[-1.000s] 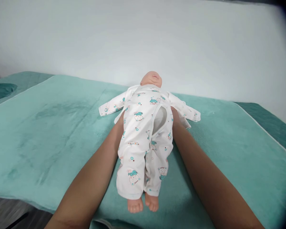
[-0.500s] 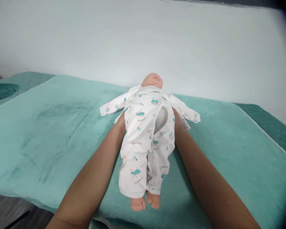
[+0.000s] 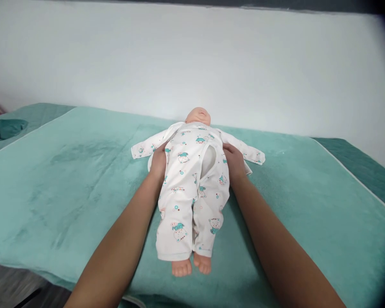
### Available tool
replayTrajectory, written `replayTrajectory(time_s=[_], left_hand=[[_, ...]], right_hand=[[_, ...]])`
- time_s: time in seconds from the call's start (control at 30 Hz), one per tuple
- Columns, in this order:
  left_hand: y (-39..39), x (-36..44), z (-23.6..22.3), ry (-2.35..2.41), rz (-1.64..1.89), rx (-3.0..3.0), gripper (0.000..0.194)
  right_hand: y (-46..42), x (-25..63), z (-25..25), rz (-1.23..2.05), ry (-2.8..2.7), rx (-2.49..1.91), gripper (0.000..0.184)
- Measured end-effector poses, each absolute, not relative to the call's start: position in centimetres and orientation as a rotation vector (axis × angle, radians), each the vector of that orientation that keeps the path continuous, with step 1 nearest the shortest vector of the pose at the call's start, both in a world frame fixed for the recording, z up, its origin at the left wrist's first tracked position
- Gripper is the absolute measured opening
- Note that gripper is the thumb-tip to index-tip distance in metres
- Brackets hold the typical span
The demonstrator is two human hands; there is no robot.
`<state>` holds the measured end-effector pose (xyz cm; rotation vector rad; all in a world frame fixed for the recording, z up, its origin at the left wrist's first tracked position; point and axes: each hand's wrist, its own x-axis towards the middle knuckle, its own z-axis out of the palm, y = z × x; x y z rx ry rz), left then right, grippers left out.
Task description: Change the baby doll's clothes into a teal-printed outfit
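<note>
A baby doll (image 3: 197, 116) lies on its back in the middle of the bed, its head away from me and its bare feet nearest me. It wears a white long-sleeved top (image 3: 154, 141) and white open-crotch baby pants (image 3: 181, 179) with a cat print, pulled up over its chest. Against the doll's left-hand side in the picture, at waist height, is my left hand (image 3: 159, 161), closed on its side. My right hand (image 3: 233, 161) clasps the opposite side. The fingers of both hands are partly hidden under the doll and its clothes. Both sleeves spread outward.
A green plush sheet (image 3: 73, 171) covers the bed. Behind it rises a white wall (image 3: 192, 55). Darker green bedding (image 3: 359, 160) shows at both far corners. Bottom left, past the bed's edge, is the grey floor (image 3: 22, 280).
My hands have drawn back slightly toward me, so more of both shows beside the doll's waist. The view has shifted a little; the doll's pose looks the same.
</note>
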<state>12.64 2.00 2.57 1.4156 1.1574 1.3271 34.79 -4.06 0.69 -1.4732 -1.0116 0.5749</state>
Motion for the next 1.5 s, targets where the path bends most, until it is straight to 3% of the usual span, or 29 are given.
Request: replayTrajectory(time_s=[0.2,0.5,0.63,0.93,1.0,1.17,1.3,1.4,1.5], left_hand=[[3.8,12.6,3.5,1.154,1.553,1.522,0.029],[6.5,15.0,8.7,1.187,0.926,2.053,0.021],[7.9,15.5,9.5,1.261,0.776,2.105,0.015],[10.0,16.7,6.8,1.382,1.051,2.018,0.017],[9.5,16.4,6.1,1.363,1.111,1.983,0.012],[3.9,12.7,3.8,1.312,1.375,2.022,0.016],[-4.3,8.3,0.7,1.300,1.339,1.830,0.019],[-9.7,5.9,-1.0,1.309,1.169,1.693,0.022],[-12.8,4.5,-1.5,1.342,1.144,1.649,0.022]], right_hand=[[-2.6,34.5,3.6,0.223,-1.131,-1.412,0.018],[2.3,36.8,7.3,0.586,-1.671,-1.438,0.020],[3.2,36.7,7.4,0.502,-1.717,-1.408,0.015],[5.4,33.9,7.1,0.252,-1.588,-1.660,0.013],[3.8,33.5,5.9,0.300,-1.521,-1.585,0.008],[-7.0,32.9,1.7,0.412,-1.393,-1.393,0.040],[-18.2,30.8,0.1,0.339,-1.420,-1.403,0.039],[-24.7,28.1,-0.8,0.373,-1.573,-1.466,0.026],[-28.2,25.4,-2.0,0.230,-1.604,-1.650,0.032]])
